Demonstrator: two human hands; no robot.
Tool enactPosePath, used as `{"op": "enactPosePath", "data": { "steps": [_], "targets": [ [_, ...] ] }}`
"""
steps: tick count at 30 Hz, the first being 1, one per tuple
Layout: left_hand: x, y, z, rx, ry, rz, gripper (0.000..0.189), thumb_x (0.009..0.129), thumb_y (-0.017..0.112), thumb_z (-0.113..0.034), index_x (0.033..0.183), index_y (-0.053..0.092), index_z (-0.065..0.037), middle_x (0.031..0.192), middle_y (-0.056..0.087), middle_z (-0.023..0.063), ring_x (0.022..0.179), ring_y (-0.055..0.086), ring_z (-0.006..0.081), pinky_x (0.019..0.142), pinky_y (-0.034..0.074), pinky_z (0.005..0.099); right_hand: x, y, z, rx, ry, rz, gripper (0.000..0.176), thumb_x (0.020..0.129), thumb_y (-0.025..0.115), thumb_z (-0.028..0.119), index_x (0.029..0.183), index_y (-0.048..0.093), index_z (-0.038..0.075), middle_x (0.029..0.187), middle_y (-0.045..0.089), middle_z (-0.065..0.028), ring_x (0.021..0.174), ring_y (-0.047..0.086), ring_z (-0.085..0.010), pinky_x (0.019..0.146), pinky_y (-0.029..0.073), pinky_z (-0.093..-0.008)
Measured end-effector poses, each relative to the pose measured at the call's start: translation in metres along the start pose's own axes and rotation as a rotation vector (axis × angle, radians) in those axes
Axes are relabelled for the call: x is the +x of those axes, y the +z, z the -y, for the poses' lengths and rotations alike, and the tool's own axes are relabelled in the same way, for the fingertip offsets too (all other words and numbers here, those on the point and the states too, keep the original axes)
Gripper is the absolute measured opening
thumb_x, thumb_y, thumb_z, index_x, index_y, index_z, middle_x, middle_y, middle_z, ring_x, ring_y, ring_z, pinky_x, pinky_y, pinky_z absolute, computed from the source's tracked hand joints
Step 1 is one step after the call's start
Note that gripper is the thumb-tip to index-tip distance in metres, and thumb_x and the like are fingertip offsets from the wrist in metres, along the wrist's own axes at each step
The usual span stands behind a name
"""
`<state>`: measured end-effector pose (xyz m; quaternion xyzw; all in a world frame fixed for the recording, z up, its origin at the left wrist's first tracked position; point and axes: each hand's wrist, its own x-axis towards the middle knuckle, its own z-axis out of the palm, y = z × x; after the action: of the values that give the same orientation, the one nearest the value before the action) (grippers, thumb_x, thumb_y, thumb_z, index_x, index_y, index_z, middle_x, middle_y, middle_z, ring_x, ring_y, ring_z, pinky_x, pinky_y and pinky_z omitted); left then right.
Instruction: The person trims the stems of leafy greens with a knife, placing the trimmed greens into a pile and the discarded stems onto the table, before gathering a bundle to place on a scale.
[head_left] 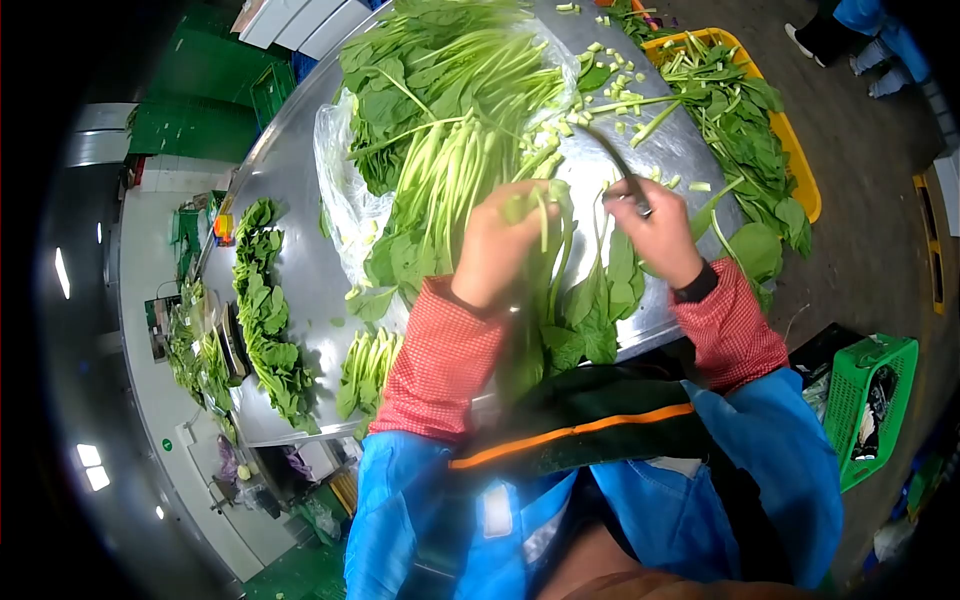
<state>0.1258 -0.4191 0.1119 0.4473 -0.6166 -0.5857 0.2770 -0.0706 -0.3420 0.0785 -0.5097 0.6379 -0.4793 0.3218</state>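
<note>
My left hand (505,235) is closed around leafy green stems, whose cut ends poke out above the fingers. The leaves (567,345) hang down toward my body, over the near edge of the steel table (660,325). In my right hand (655,228) is a dark, curved knife (616,157), its blade reaching up and left over the table. A large heap of leafy greens (450,170) lies beyond my left hand, partly on clear plastic (345,185). Short cut stem pieces (622,95) are scattered beyond the knife.
A yellow crate (803,175) full of leafy greens stands off the table's right side. A row of greens (262,310) and a small bunch (368,368) lie on the left. At lower right is a green crate (905,385). Another person's legs (875,60) show at top right.
</note>
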Motion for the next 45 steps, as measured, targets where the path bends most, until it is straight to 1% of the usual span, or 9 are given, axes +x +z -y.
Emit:
{"op": "enactPosePath", "data": {
  "steps": [4,8,11,16,20,30,39,41,45],
  "targets": [
    [0.003,0.005,0.012,0.369,0.286,-0.126,0.023,0.078,0.070,-0.008,0.099,0.068,0.000,0.094,0.063,0.0148,0.083,0.063,0.0294,0.075,0.050,0.0338,-0.004,0.017,0.040,-0.151,-0.295,0.052,0.020,0.075,0.073,0.016,0.085,0.062,0.002,0.075,0.061,-0.0090,0.061,0.059,-0.0217,0.058,0.048,-0.0309],
    [-0.008,0.004,-0.006,0.662,0.304,-0.139,0.023,0.077,0.072,-0.009,0.097,0.067,0.000,0.092,0.060,0.0173,0.083,0.062,0.0329,0.074,0.050,0.0344,0.000,0.014,0.023,-0.224,-0.323,0.049,0.011,0.074,0.067,0.010,0.080,0.061,0.003,0.074,0.062,-0.0114,0.062,0.062,-0.0250,0.057,0.049,-0.0337],
    [-0.012,-0.015,0.012,0.525,0.259,-0.135,0.026,0.080,0.072,-0.008,0.104,0.066,-0.001,0.086,0.055,0.0058,0.077,0.055,0.0161,0.070,0.046,0.0279,0.014,-0.010,0.008,-0.587,-0.244,-0.093,0.014,0.078,0.066,0.015,0.086,0.064,0.005,0.081,0.065,-0.0106,0.068,0.064,-0.0294,0.059,0.050,-0.0370],
    [-0.029,-0.055,-0.005,-0.061,-0.006,0.112,0.039,0.091,0.061,-0.019,0.127,0.054,-0.004,0.104,0.059,0.0009,0.094,0.054,0.0111,0.089,0.042,0.0257,0.047,0.016,-0.049,-0.384,-0.227,0.054,0.033,0.084,0.062,0.027,0.112,0.061,0.010,0.085,0.063,-0.0133,0.078,0.063,-0.0345,0.068,0.051,-0.0436],
    [-0.043,-0.073,-0.013,-0.490,-0.065,0.122,0.039,0.089,0.063,-0.030,0.118,0.050,-0.008,0.102,0.062,0.0161,0.100,0.061,0.0353,0.087,0.051,0.0482,0.080,0.072,-0.084,-0.440,-0.179,0.201,0.039,0.082,0.063,0.019,0.120,0.057,0.012,0.105,0.059,-0.0162,0.090,0.062,-0.0351,0.075,0.051,-0.0429],
    [-0.050,-0.084,-0.023,-0.125,-0.175,-0.132,0.018,0.083,0.069,-0.017,0.092,0.062,-0.003,0.079,0.061,-0.0001,0.070,0.055,0.0090,0.066,0.045,0.0234,0.082,0.060,-0.088,-0.520,-0.259,0.317,0.027,0.081,0.065,0.021,0.105,0.063,0.010,0.093,0.057,-0.0125,0.081,0.061,-0.0329,0.072,0.050,-0.0422],
    [-0.012,-0.019,-0.012,0.162,0.062,-0.095,0.032,0.080,0.069,-0.002,0.111,0.064,-0.002,0.084,0.063,-0.0013,0.073,0.055,0.0063,0.069,0.047,0.0210,0.059,-0.005,0.013,-0.042,-0.327,0.333,0.022,0.080,0.070,0.016,0.094,0.065,0.001,0.071,0.051,-0.0022,0.065,0.050,-0.0132,0.060,0.042,-0.0279],
    [-0.007,-0.004,-0.017,0.439,0.283,-0.099,0.033,0.079,0.071,-0.001,0.111,0.064,-0.001,0.086,0.064,-0.0012,0.076,0.057,0.0068,0.071,0.048,0.0212,0.056,-0.009,0.020,-0.053,-0.336,0.330,0.026,0.078,0.070,0.021,0.095,0.067,0.002,0.076,0.057,-0.0097,0.067,0.057,-0.0230,0.062,0.045,-0.0326],
    [-0.006,0.004,-0.022,0.363,0.093,-0.016,0.031,0.080,0.073,-0.004,0.109,0.064,0.000,0.087,0.065,-0.0009,0.076,0.058,0.0070,0.071,0.048,0.0215,0.047,-0.009,0.022,-0.067,-0.354,0.199,0.022,0.081,0.068,0.022,0.093,0.064,0.004,0.078,0.059,-0.0103,0.067,0.060,-0.0276,0.060,0.047,-0.0362]
  ]
}}
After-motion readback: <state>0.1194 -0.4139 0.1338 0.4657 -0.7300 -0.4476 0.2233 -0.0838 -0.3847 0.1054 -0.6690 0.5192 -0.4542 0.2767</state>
